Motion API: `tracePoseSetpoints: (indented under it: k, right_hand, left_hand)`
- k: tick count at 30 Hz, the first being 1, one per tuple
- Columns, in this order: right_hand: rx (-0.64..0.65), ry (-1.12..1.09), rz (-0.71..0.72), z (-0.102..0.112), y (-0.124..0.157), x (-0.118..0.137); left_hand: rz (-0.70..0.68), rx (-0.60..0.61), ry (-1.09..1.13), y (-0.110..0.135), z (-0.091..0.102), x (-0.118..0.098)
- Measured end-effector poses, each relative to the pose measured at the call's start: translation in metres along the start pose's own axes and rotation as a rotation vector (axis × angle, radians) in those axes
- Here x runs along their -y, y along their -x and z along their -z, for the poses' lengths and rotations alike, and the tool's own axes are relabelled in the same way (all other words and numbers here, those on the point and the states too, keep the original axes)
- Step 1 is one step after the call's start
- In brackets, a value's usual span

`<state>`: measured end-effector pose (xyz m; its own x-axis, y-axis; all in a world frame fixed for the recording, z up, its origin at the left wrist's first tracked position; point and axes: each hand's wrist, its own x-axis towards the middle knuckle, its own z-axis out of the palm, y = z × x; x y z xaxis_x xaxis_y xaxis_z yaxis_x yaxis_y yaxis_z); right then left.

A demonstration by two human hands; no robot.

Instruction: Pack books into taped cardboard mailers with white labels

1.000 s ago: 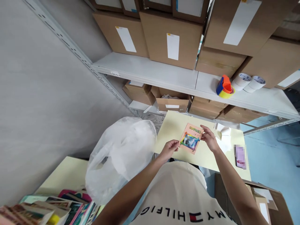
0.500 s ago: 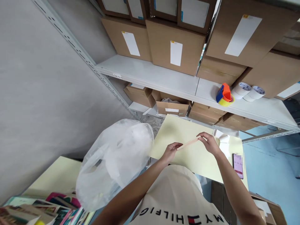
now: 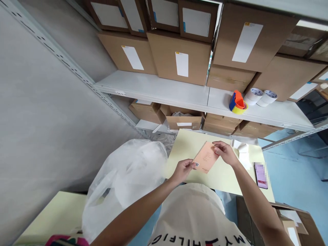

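A thin peach booklet is held up over the pale yellow table, its printed face and barcode turned towards me. My left hand pinches its lower left corner, beside the barcode. At the upper right corner, my right hand grips it between thumb and fingers. White papers lie on the table just beyond my right hand. A phone with a lit screen rests near the table's right edge.
A large translucent plastic bag bulges left of the table. Behind stands a shelf with several cardboard boxes, a tape dispenser and white tape rolls. An open carton is at lower right.
The booklet was nearly edge-on and has been tilted so its barcoded face now shows. Both hands keep hold of it. The camera view has shifted slightly.
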<state>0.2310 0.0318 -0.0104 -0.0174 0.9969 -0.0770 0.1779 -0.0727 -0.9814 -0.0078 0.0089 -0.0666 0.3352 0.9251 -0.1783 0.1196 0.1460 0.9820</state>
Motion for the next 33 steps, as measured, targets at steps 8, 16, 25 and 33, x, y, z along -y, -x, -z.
tracePoseSetpoints:
  k: [8, 16, 25, 33]
  right_hand:
    - [-0.120, -0.176, -0.151, 0.006, 0.019, 0.003]
    - [-0.197, -0.229, -0.176, -0.002, 0.021, 0.001]
    - [-0.135, -0.249, -0.157, 0.006, 0.033, -0.010]
    - [0.017, 0.008, 0.065, 0.018, 0.040, -0.015]
  left_hand:
    - [0.022, 0.097, 0.156, 0.004, -0.006, -0.001]
    - [0.008, 0.026, 0.158, 0.011, -0.002, 0.004]
    - [0.027, 0.034, 0.229, 0.019, -0.003, 0.006]
    - [0.141, -0.001, 0.307, 0.024, -0.008, 0.018]
